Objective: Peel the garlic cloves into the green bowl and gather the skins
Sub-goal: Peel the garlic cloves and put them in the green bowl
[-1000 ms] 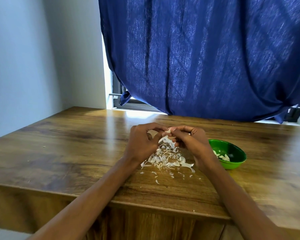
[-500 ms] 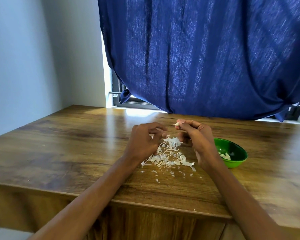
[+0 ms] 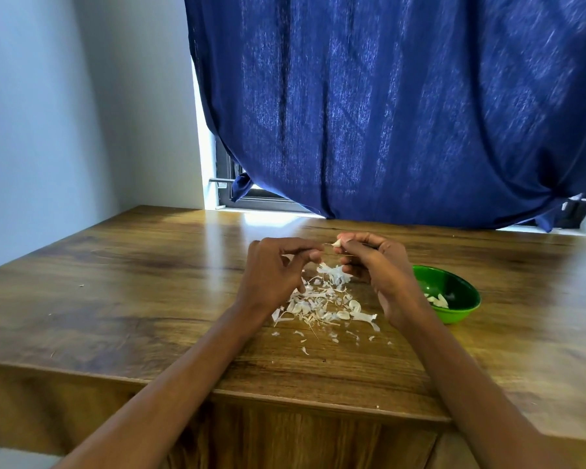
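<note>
Garlic skins [image 3: 322, 304] lie in a loose, papery white heap on a wooden table [image 3: 122, 299], with smaller flakes scattered toward the near edge. The heap is made of thin curled strips, straw-like stem fibres and a few rounded, shell-shaped husks. The table top is glossy brown wood with dark grain streaks, and its square front edge runs across the bottom of the view. Two bare forearms reach in from the near side, one on each side of the heap. The left hand [image 3: 273, 270] hovers above the heap's left part, fingers curled inward with thumb and forefinger tips pressed together; whether they pinch a shred of skin cannot be told. The right hand [image 3: 378, 265] is raised just beyond the heap, its fingers curled and pinching a small pale garlic clove [image 3: 336, 244] at the fingertips, close to the left hand's fingertips. A ragged tuft of skin shows just below the right hand's fingers, at the top of the heap. Just to the right of the right wrist sits a round, shiny green bowl [image 3: 457, 292], partly hidden by that hand, holding several smooth pale peeled cloves [image 3: 438, 300]. Farther back, a dark blue woven curtain [image 3: 386, 106] hangs in soft folds over a window [image 3: 232, 187], beside a plain pale wall [image 3: 65, 113].
</note>
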A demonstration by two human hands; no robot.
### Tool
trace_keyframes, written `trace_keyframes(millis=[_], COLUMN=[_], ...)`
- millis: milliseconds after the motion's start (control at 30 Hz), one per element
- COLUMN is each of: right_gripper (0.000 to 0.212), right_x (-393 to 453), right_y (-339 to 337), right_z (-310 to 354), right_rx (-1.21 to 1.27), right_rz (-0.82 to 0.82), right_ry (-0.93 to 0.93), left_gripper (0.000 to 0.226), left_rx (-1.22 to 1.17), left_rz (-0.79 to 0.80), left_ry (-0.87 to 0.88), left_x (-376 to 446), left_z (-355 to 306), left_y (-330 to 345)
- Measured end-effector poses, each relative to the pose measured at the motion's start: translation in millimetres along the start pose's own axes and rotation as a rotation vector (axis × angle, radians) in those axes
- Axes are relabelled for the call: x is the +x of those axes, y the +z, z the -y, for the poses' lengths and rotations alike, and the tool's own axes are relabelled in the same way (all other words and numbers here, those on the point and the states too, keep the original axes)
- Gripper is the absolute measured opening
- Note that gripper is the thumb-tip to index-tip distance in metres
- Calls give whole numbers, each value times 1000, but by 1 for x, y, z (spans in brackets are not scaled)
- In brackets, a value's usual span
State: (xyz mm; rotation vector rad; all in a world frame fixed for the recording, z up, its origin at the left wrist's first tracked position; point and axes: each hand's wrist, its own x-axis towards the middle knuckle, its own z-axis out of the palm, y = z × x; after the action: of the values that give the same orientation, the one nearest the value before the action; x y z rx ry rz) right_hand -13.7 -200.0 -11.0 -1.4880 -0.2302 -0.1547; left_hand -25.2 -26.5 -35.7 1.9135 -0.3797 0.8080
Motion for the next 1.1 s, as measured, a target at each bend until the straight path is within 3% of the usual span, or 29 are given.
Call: trace_keyframes(millis=[267, 467, 667, 1100], right_gripper=[15, 15, 14, 8], right_x=[-1, -4, -5, -5], right_y=[0, 2, 4, 3], right_z=[-2, 1, 0, -3], right_rx=[4, 9, -34, -176], right_rz=[68, 167, 166, 179], right_ry=[4, 35, 23, -30], left_gripper=[26, 13, 10, 15], left_rx=[5, -32, -154, -240], left_rz=[6, -22, -41, 203], left_ry=[64, 14, -73, -138], left_x=[-1, 1, 2, 4], left_z=[-2, -2, -4, 1], left_y=[0, 0, 0, 4])
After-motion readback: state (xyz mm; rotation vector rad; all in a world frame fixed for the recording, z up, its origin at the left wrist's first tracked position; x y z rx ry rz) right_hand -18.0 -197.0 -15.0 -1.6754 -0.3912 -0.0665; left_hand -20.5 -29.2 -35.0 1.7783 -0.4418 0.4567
